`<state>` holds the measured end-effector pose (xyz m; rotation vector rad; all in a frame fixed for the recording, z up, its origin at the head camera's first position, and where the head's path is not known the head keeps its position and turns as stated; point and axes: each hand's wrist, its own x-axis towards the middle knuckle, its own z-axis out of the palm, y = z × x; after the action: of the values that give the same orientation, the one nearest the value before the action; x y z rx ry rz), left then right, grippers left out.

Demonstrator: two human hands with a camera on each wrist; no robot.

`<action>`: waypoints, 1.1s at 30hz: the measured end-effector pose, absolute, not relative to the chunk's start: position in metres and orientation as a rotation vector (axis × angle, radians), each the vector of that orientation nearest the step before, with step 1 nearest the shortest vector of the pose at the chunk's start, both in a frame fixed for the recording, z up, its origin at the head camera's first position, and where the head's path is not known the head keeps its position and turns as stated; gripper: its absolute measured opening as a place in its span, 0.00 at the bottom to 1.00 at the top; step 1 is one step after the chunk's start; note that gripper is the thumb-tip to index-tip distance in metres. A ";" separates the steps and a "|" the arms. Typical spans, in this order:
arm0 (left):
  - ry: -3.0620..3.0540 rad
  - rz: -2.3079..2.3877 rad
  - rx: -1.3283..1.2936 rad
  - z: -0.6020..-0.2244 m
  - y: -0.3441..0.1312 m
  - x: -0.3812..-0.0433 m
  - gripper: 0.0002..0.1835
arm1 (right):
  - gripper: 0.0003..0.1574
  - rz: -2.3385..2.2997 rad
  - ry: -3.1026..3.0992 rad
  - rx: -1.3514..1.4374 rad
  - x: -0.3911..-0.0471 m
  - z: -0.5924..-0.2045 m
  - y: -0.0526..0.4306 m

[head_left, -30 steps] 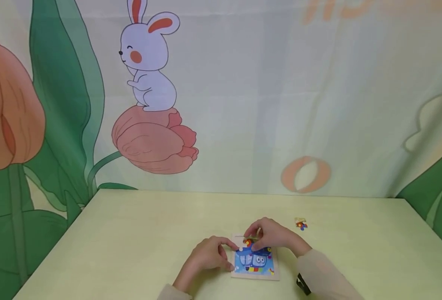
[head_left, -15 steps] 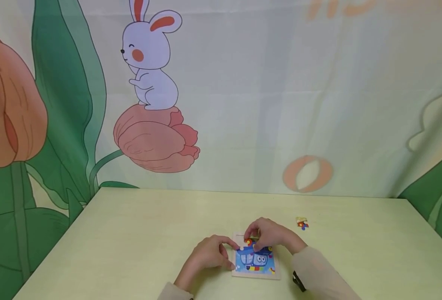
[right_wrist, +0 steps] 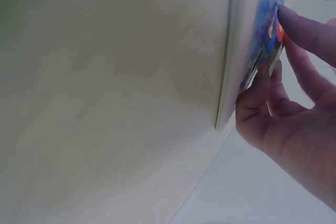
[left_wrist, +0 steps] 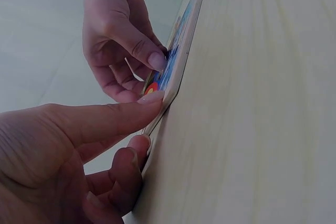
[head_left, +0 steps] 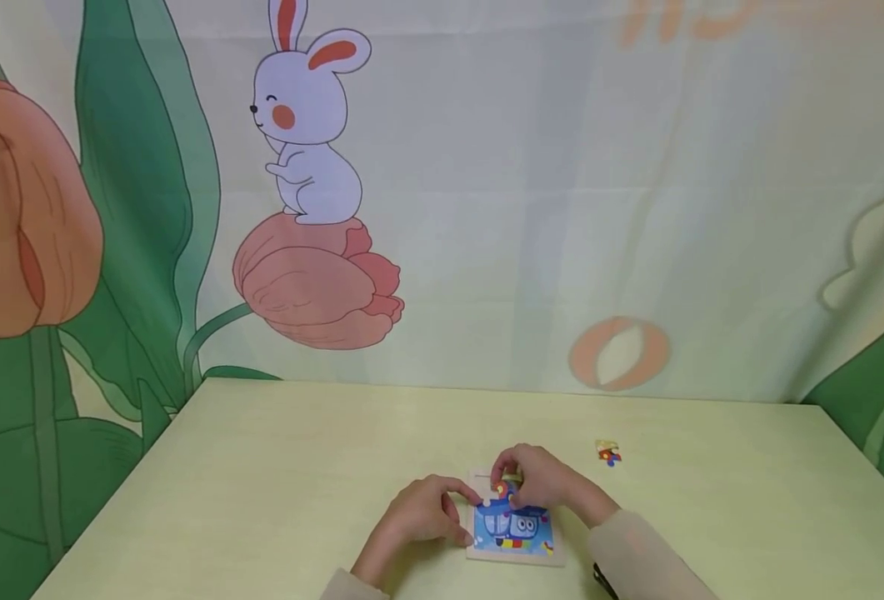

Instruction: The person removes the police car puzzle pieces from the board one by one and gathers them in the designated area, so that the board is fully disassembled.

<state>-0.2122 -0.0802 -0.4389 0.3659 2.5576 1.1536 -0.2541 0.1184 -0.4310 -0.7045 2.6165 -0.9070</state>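
Note:
A small framed jigsaw puzzle [head_left: 520, 561] with a blue cartoon vehicle picture lies on the table before me. My left hand [head_left: 421, 510] holds its left side, thumb near the lower corner and forefinger farther up. Over the upper part, my right hand [head_left: 541, 477] pinches a colourful puzzle piece [right_wrist: 274, 51] between thumb and fingers. The piece, with red and yellow on it, looks slightly tilted against the board in the right wrist view. Pale backing shows at the board's upper left. My right fingers hide part of the upper area.
Loose puzzle pieces [head_left: 609, 452], yellow, red and blue, lie on the table [head_left: 277, 483] beyond my right hand. A printed curtain [head_left: 471, 208] with a rabbit and flowers hangs behind the table's far edge. A dark object [head_left: 603, 581] shows beside the right sleeve.
The right hand shifts very slightly at the board's upper part, the piece still in its fingers. The left hand keeps its hold. The head view drifts a little.

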 end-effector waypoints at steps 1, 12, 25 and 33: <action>2.557 1.154 0.365 -0.439 -0.080 -0.212 0.19 | 0.17 -0.910 2.631 -0.709 -0.254 -0.431 0.118; 2.560 1.149 0.348 -0.440 -0.080 -0.211 0.19 | 0.15 -0.909 2.689 -0.632 -0.251 -0.431 0.120; 2.569 1.150 0.380 -0.439 -0.080 -0.212 0.18 | 0.17 -0.871 2.636 -0.770 -0.250 -0.428 0.123; 2.565 1.161 0.383 -0.442 -0.081 -0.215 0.19 | 0.13 -0.811 2.627 -0.793 -0.252 -0.427 0.119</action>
<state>-0.2148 -0.0806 -0.4418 0.3829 2.5653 1.1608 -0.2518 0.1195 -0.4265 -0.7931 2.6266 -0.8108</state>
